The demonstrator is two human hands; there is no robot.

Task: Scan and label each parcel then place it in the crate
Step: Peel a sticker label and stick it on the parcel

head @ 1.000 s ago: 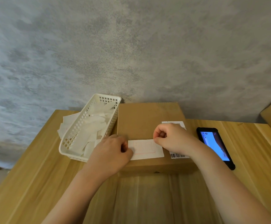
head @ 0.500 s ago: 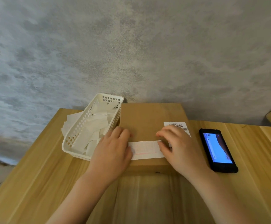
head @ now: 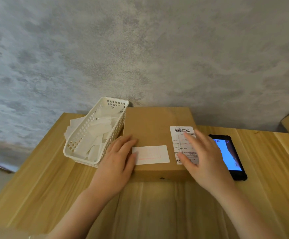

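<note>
We note the parcel — a flat brown cardboard box — lying on the wooden table, its far edge near the grey wall. On the parcel's top, toward its near edge, a white label lies flat. To the right of that label sits the printed shipping slip with a barcode. The left hand rests on the parcel's near-left corner, fingers straight, fingertips touching the label's left end. The right hand is spread over the parcel's right side and covers part of the slip, fingers straight, gripping nothing — we cannot tell whether it presses down. Left of the parcel, touching it, stands a white basket of paper strips. Right of the parcel lies a black phone, screen lit.
</note>
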